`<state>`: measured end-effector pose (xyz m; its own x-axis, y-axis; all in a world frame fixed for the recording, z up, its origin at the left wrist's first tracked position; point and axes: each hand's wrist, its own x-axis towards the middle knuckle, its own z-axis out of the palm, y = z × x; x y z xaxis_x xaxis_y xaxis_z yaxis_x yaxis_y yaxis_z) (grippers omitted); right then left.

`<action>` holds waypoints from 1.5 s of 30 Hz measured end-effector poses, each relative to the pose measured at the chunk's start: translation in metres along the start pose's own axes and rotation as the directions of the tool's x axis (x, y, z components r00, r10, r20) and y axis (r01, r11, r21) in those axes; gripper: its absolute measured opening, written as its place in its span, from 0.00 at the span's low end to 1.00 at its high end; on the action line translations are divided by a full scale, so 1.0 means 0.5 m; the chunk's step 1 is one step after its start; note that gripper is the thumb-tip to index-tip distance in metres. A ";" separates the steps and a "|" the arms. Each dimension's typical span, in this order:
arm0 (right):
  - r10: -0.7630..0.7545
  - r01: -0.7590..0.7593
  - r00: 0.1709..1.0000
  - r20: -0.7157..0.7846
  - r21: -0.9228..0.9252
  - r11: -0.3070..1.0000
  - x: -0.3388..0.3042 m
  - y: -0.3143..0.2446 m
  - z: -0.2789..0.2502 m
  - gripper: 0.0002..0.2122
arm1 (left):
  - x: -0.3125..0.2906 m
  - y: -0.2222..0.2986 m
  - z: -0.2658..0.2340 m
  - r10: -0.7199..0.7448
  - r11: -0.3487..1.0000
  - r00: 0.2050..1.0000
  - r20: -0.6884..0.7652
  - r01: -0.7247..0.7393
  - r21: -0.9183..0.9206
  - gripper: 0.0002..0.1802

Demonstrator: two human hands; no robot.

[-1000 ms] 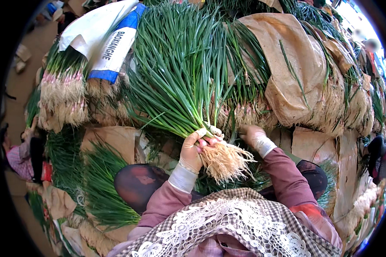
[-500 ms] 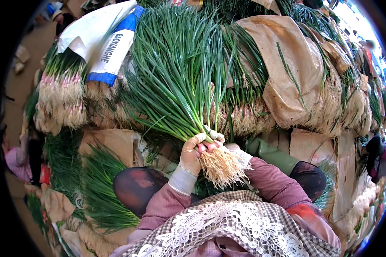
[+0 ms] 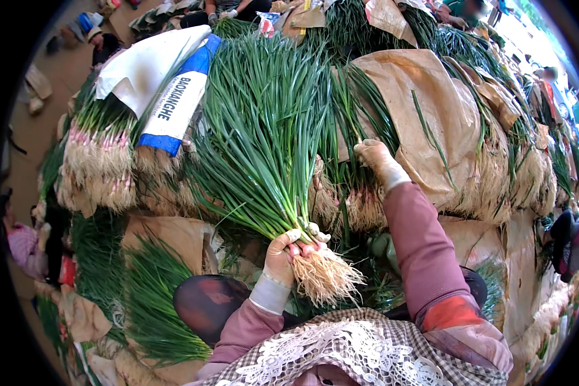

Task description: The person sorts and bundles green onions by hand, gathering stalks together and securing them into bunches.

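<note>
My left hand (image 3: 283, 257), in a pale glove, is closed round the base of a large bunch of green garlic (image 3: 264, 135). The bunch's long leaves fan away from me over the pile. Its pinkish bulbs show at my fingers, and a tuft of tan roots (image 3: 328, 275) hangs toward my lap. My gloved right hand (image 3: 376, 161) reaches forward to the pile, right of the bunch. Its fingers are pinched on a green garlic stalk (image 3: 354, 122) whose leaves run up beside a brown paper sheet (image 3: 431, 116). The lower part of that stalk is hidden by the hand.
A wide row of rooted garlic (image 3: 100, 151) lies across in front, partly under a white and blue sack (image 3: 174, 96). Loose greens (image 3: 157, 296) rest on brown paper beside my left knee (image 3: 209, 299). Other people (image 3: 29, 251) sit at the edges.
My right hand has left the bunch's root end and moved forward to a stalk in the pile. My left hand still holds the bunch, now slightly lower in view.
</note>
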<state>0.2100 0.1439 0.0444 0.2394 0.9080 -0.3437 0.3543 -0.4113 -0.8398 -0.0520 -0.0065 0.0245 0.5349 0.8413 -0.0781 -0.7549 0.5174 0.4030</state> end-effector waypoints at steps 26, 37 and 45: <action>-0.286 0.254 0.918 0.275 0.146 0.956 -0.263 0.104 0.124 0.17 | 0.007 -0.023 -0.030 -0.168 0.962 0.921 -0.351 0.231 0.146 0.15; -0.331 0.313 0.943 -0.018 -0.287 0.905 -0.230 0.132 0.171 0.18 | -0.004 -0.025 -0.011 -0.122 0.983 0.964 -0.238 0.150 0.107 0.14; -0.193 -0.375 0.783 0.591 0.697 0.611 -0.202 0.168 0.158 0.08 | -0.008 -0.030 -0.016 -0.105 0.951 0.947 -0.305 0.185 0.246 0.17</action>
<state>0.1441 0.0238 -0.0244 -0.4150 0.8377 -0.3550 -0.5035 -0.5364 -0.6773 -0.0460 -0.0166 0.0113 0.4697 0.7899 -0.3942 -0.5261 0.6090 0.5936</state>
